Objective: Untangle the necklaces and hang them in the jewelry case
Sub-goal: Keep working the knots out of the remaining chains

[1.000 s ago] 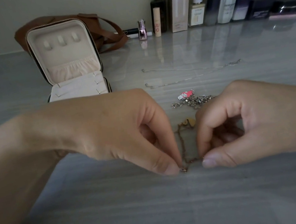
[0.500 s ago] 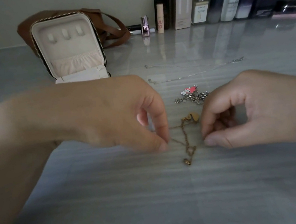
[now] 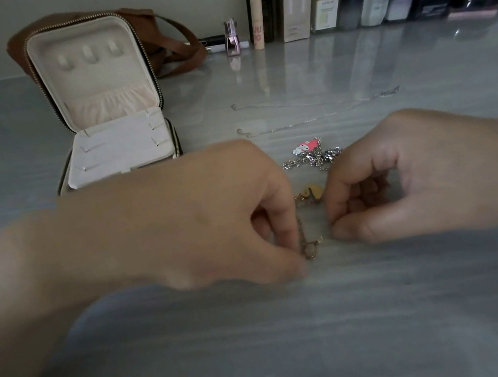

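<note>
Head view. The left hand (image 3: 230, 220) is pinching the gold chain (image 3: 310, 245) on the table (image 3: 296, 327). The right hand (image 3: 419, 181) is curling narrowly just beside it; whether it grips cannot be told. A silver heap (image 3: 318, 158) is lying behind, a thin chain (image 3: 311, 119) beyond. Nothing is hanging in the open case (image 3: 116, 144) yet: untangling appears to be under way, with every hanging left.
</note>
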`<state>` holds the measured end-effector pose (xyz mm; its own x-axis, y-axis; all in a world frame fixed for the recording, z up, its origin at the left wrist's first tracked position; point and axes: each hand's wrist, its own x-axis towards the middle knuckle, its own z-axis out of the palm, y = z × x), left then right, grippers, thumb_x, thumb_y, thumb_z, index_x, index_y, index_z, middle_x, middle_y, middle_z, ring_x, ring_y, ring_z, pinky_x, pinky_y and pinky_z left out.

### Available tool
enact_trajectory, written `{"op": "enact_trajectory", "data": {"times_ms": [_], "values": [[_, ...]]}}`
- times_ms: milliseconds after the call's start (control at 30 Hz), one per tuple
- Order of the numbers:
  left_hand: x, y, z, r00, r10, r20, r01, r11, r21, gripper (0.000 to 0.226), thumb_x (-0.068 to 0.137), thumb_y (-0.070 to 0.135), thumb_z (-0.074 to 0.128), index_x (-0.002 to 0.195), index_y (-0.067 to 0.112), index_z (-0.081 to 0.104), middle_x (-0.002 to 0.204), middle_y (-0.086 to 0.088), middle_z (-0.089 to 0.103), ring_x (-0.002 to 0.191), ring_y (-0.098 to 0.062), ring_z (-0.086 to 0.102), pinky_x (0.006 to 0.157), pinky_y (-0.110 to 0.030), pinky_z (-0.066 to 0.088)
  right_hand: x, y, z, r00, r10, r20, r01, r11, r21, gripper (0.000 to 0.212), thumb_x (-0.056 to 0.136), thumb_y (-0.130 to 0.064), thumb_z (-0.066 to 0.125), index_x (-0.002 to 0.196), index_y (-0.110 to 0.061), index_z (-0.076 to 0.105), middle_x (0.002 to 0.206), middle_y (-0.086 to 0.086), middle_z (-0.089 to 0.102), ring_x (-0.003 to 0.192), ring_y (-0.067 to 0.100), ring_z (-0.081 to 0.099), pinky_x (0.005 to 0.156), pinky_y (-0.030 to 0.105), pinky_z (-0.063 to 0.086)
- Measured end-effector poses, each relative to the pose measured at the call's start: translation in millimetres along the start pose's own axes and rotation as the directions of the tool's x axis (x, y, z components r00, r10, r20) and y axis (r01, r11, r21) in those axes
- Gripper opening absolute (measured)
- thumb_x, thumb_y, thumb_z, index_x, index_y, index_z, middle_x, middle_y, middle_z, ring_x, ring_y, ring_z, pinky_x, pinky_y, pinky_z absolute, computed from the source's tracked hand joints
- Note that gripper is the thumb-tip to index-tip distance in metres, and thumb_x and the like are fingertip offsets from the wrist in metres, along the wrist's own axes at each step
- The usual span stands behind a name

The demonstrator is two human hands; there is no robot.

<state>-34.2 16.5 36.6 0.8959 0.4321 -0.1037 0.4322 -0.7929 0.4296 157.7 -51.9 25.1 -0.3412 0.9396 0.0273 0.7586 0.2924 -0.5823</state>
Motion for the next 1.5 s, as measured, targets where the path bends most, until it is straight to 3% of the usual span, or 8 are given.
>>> {"op": "enact_trajectory", "data": {"times_ms": [167,400,600,733,833,1000,1267,1500], "values": [[-3.7,-7.0,-14.1,0.999,-0.013,-0.036,0.01,0.998,-0.058,0.029,0.047,0.059,0.06,0.071,0.044,0.068,0.059,0.009,0.061,0.051,-0.006,0.054,0.045,-0.01,0.038,-0.9,0.8,0.2,0.999,-0.046,-0.01,0.046,0.999,-0.005,0.015,0.063,-0.04,0.066,0.077,-0.035,0.068,0.062,-0.015,0.065,0.057,0.003,0.06,0.056,0.015,0.047],[-3.4,-12.4,-16.6,0.999,-0.043,0.02,0.044,0.996,-0.076,0.035,0.045,0.063,0.055,0.07,0.042,0.069,0.058,0.009,0.06,0.047,-0.001,0.05,0.044,-0.008,0.037,-1.4,2.1,-1.6,0.994,-0.108,-0.007,0.108,0.992,0.066,0.011,0.066,-0.039,0.07,0.076,-0.035,0.07,0.063,-0.015,0.066,0.056,0.003,0.06,0.056,0.017,0.049],[-0.2,-6.4,-15.0,0.989,-0.105,0.108,0.116,0.987,-0.11,0.024,0.051,0.051,0.073,0.072,0.038,0.07,0.061,0.006,0.061,0.049,-0.002,0.05,0.045,-0.009,0.037,-1.0,2.9,-1.3,0.99,-0.135,-0.026,0.137,0.987,0.084,0.011,0.068,-0.04,0.071,0.079,-0.037,0.071,0.065,-0.014,0.068,0.055,0.004,0.06,0.054,0.022,0.05],[1.2,-3.0,-10.3,0.978,-0.091,0.187,0.114,0.987,-0.117,0.039,0.043,0.062,0.071,0.074,0.039,0.07,0.061,0.008,0.06,0.051,-0.002,0.051,0.047,-0.013,0.039,-0.3,2.1,0.3,0.989,-0.144,-0.044,0.148,0.984,0.103,0.011,0.068,-0.037,0.07,0.079,-0.039,0.07,0.066,-0.015,0.068,0.056,0.003,0.06,0.055,0.02,0.05],[3.2,-4.4,-9.9,0.993,-0.057,0.107,0.075,0.983,-0.17,0.038,0.044,0.059,0.071,0.075,0.037,0.07,0.058,0.011,0.056,0.048,-0.001,0.048,0.045,-0.013,0.038,0.0,1.8,0.3,0.989,-0.145,-0.037,0.148,0.984,0.1,0.01,0.068,-0.037,0.07,0.078,-0.038,0.071,0.064,-0.014,0.067,0.056,0.004,0.06,0.054,0.021,0.05],[7.7,-5.8,-3.6,0.999,0.007,-0.045,-0.018,0.967,-0.254,0.012,0.068,0.035,0.08,0.076,0.033,0.072,0.057,0.011,0.052,0.044,0.0,0.045,0.045,-0.006,0.033,0.2,0.8,-1.5,0.987,-0.154,-0.046,0.158,0.983,0.095,0.011,0.068,-0.038,0.07,0.079,-0.04,0.071,0.065,-0.015,0.068,0.057,0.003,0.061,0.055,0.021,0.05],[11.8,-1.2,1.8,0.998,-0.004,-0.068,-0.018,0.944,-0.33,0.003,0.066,0.033,0.073,0.069,0.03,0.073,0.052,0.005,0.054,0.046,0.0,0.045,0.047,-0.013,0.035,-0.5,-2.6,-4.6,0.981,-0.172,-0.091,0.18,0.979,0.09,0.009,0.068,-0.04,0.07,0.077,-0.042,0.07,0.063,-0.02,0.066,0.057,-0.001,0.061,0.053,0.01,0.047],[11.4,-4.2,-4.4,0.997,-0.068,-0.036,0.046,0.896,-0.443,0.018,0.061,0.035,0.083,0.066,0.021,0.072,0.05,0.007,0.055,0.046,-0.007,0.048,0.045,-0.017,0.038,1.1,-0.7,-6.7,0.985,-0.133,-0.111,0.143,0.986,0.089,0.013,0.065,-0.041,0.074,0.077,-0.038,0.069,0.061,-0.02,0.065,0.056,-0.002,0.061,0.054,0.005,0.044]]}}
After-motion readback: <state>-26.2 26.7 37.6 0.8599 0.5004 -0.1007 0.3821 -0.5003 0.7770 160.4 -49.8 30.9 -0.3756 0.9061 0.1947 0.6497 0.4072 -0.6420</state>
